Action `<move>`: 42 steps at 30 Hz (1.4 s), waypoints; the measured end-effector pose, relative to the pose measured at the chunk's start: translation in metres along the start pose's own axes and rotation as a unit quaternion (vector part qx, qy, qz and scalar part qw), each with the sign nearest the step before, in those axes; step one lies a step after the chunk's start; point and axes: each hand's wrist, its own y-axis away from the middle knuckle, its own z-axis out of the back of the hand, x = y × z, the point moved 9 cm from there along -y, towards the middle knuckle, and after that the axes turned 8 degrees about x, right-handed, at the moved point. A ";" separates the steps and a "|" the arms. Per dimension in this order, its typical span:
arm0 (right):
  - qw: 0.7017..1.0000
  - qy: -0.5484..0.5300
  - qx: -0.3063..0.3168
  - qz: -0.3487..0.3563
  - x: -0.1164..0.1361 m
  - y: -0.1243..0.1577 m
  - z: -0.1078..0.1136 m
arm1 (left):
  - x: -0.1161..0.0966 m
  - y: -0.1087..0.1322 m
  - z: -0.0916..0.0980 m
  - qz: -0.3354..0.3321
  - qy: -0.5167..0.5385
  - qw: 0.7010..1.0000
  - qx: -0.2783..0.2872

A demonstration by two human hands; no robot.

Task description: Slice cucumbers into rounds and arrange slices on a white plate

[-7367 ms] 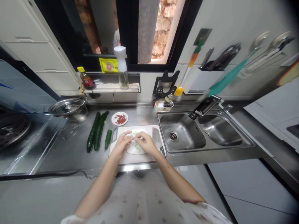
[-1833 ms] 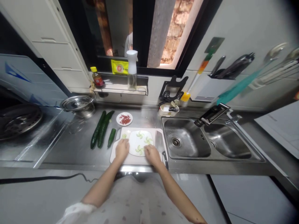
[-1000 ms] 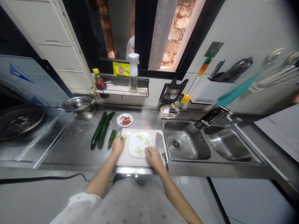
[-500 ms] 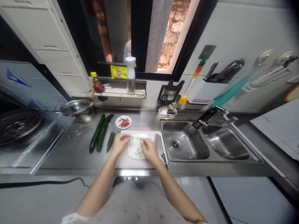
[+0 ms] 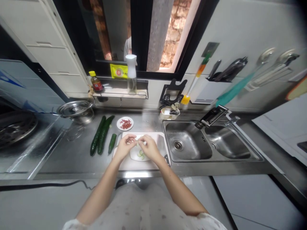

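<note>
The left hand (image 5: 125, 147) and right hand (image 5: 150, 148) are being held over the white plate (image 5: 133, 156), fingers curled, fingertips nearly meeting; whether the pale green bit (image 5: 137, 143) between them is being gripped by either cannot be told. A fan of cucumber slices (image 5: 141, 155) is being borne on the plate's near part, closer to the right hand, without one long axis. The plate is being supported by a cutting board (image 5: 126, 164) on the steel desk (image 5: 72, 163), flanked by a short cucumber (image 5: 112, 143) and the sink (image 5: 193, 145).

Dark green is noted on the cucumbers (image 5: 103, 136), pale green on the slices (image 5: 141, 155), white on their plate (image 5: 133, 156); the white shirt (image 5: 144, 209) is recorded as spotted.
</note>
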 end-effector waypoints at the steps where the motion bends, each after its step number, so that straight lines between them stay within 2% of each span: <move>1: 1.000 -0.004 -0.003 -0.004 -0.001 0.000 0.001 | 0.002 0.001 0.003 0.006 -0.003 1.000 -0.018; 3: 1.000 -0.011 -0.006 -0.009 -0.003 0.001 0.002 | 0.007 0.004 0.006 0.025 -0.002 0.999 -0.047; 5: 1.000 -0.014 -0.007 -0.013 -0.004 0.002 0.004 | 0.015 0.009 0.003 0.061 0.010 0.997 -0.049; 9: 1.000 -0.012 -0.007 -0.015 -0.004 0.003 0.005 | 0.037 0.020 -0.016 0.166 0.086 0.982 -0.014; 12: 1.000 -0.012 -0.006 -0.012 -0.004 0.003 0.005 | 0.047 0.025 -0.029 0.218 0.171 0.961 0.008; 18: 1.000 -0.011 -0.003 0.012 0.002 0.003 0.006 | 0.054 0.029 -0.039 0.276 0.295 0.915 0.011; 22: 0.999 -0.007 0.002 0.036 0.006 0.005 0.006 | 0.051 0.030 -0.046 0.300 0.357 0.884 0.026; 27: 0.999 0.009 0.017 0.043 0.006 0.006 0.003 | 0.040 0.024 -0.036 0.257 0.314 0.914 0.026; 34: 0.999 0.022 0.028 0.038 0.006 0.006 0.002 | 0.025 0.017 -0.015 0.210 0.178 0.961 -0.002; 42: 0.999 0.005 0.038 0.013 -0.002 0.004 -0.004 | 0.006 0.007 -0.005 0.116 0.092 0.989 0.022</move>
